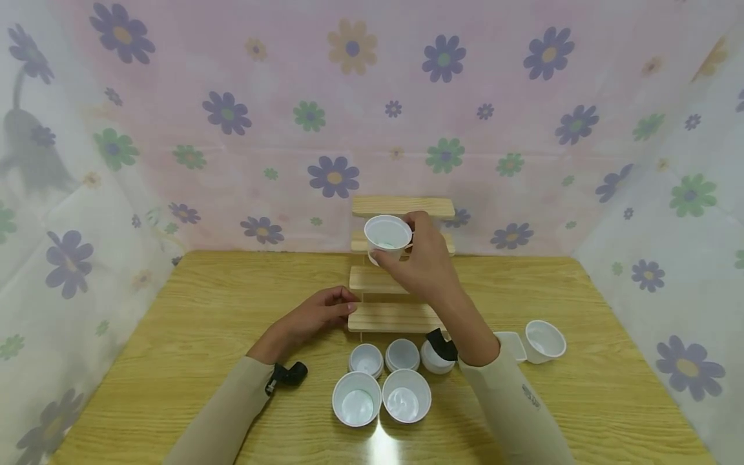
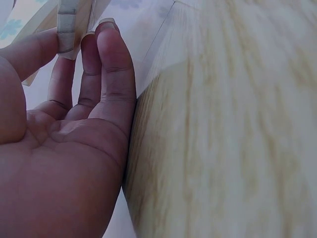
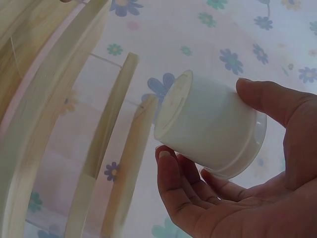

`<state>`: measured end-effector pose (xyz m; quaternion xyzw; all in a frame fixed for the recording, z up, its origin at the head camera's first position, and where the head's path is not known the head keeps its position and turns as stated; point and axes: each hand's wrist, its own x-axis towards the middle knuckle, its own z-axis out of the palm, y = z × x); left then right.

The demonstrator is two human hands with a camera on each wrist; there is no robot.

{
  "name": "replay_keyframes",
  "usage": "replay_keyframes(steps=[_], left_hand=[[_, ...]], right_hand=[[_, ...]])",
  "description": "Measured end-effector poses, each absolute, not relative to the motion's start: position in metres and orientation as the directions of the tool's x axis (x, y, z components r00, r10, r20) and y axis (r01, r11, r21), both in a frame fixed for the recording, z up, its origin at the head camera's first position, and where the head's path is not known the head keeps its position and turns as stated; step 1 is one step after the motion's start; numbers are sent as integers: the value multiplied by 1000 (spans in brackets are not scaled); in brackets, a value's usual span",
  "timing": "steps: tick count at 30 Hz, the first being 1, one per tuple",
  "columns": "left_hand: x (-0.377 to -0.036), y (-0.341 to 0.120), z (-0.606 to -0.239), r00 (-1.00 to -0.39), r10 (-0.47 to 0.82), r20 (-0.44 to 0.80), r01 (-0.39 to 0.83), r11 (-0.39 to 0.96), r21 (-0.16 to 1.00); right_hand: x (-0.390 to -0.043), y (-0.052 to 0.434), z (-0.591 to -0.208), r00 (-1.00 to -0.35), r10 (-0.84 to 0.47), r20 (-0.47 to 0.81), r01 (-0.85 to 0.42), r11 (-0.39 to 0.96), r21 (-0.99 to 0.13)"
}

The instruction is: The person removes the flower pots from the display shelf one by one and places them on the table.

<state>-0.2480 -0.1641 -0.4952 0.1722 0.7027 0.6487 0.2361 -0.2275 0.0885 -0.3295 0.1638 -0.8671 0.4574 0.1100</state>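
My right hand (image 1: pixel 429 261) holds a small white cup (image 1: pixel 385 231) by its side, mouth up, above a tiered wooden display stand (image 1: pixel 395 316). In the right wrist view, thumb and fingers grip the cup (image 3: pixel 215 121) around its wall, its base turned toward the stand's planks (image 3: pixel 119 109). At the stand's lowest step, my left hand (image 1: pixel 316 314) pinches the left end of the plank. The left wrist view shows that plank end (image 2: pixel 67 27) between thumb and fingers, with the hand's edge against the wooden tabletop (image 2: pixel 223 124).
In front of the stand are two white cups (image 1: pixel 356 403) and, behind them, several round white containers (image 1: pixel 366 359), one partly behind a black wrist strap (image 1: pixel 443 345). Right of the right arm, another white cup (image 1: pixel 544 340) stands beside a white container (image 1: pixel 511 345). Flowered cloth (image 1: pixel 261 187) surrounds the table.
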Motion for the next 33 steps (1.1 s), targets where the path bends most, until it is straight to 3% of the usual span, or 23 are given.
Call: replay_keyframes(steps=[15, 33], left_hand=[[-248, -165, -494, -830, 545, -120, -72, 110, 991], [-248, -164, -492, -819, 559, -128, -102, 79, 992]], right_hand=[[-208, 107, -335, -880, -199, 432, -472, 473, -744], [-183, 122, -344, -897, -187, 400, -434, 541, -720]])
